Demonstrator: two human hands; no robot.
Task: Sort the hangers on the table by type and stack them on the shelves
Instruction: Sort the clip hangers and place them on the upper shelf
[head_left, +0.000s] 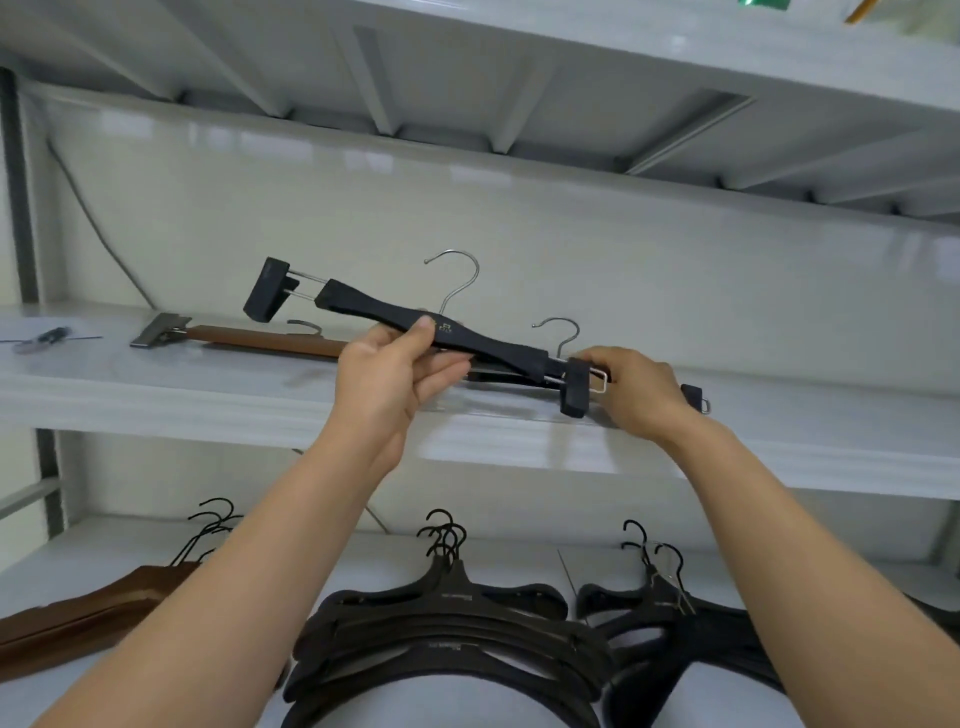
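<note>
Logo on held clip hanger (374, 309) too small to read. Second black clip hanger (693, 395) on shelf (156, 384) mostly behind right hand (641, 395); hook, far clip show. Brown clip hanger (270, 340) runs behind left hand (395, 379). Small object (44, 338) far left blurred. Black hanger stack (452, 592) cut by bottom edge.

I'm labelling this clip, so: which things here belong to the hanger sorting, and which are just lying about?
Job: black clip hanger, gripped by left hand and right hand; brown clip hanger; brown hanger stack; middle black stack; right black stack; shelf.
Lying about: small tool; wall cable.
</note>
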